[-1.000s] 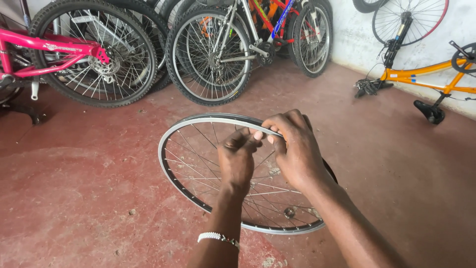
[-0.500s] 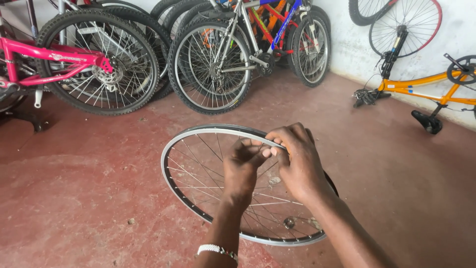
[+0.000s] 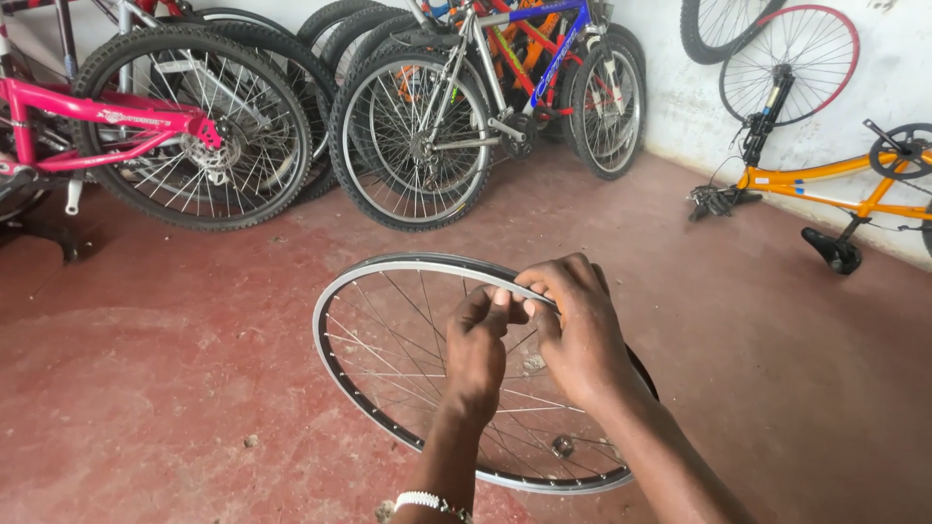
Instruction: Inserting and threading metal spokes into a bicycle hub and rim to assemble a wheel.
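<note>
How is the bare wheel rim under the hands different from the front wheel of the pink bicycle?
The bare wheel rim has no tyre; the pink bicycle's wheel wears a knobby black tyre. The rim is loose, both hands, left hand and right hand, pinching at its top edge; the other is mounted in a frame and stands upright. Both have thin metal spokes.

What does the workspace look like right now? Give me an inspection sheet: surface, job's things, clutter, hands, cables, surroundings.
Surface: red concrete floor, dusty, with pale worn patches.
Job's things: bare spoked wheel rim, no tyre, held tilted in front of the person; hub low in the wheel.
Clutter: small stones and grit on the floor.
Hands: left hand and right hand both pinch the upper rim, fingertips meeting; white bracelet on the left wrist.
Cables: nothing seen loose.
Surroundings: pink bicycle and a blue-framed bicycle parked behind; orange bicycle upside down by the white wall.
</note>
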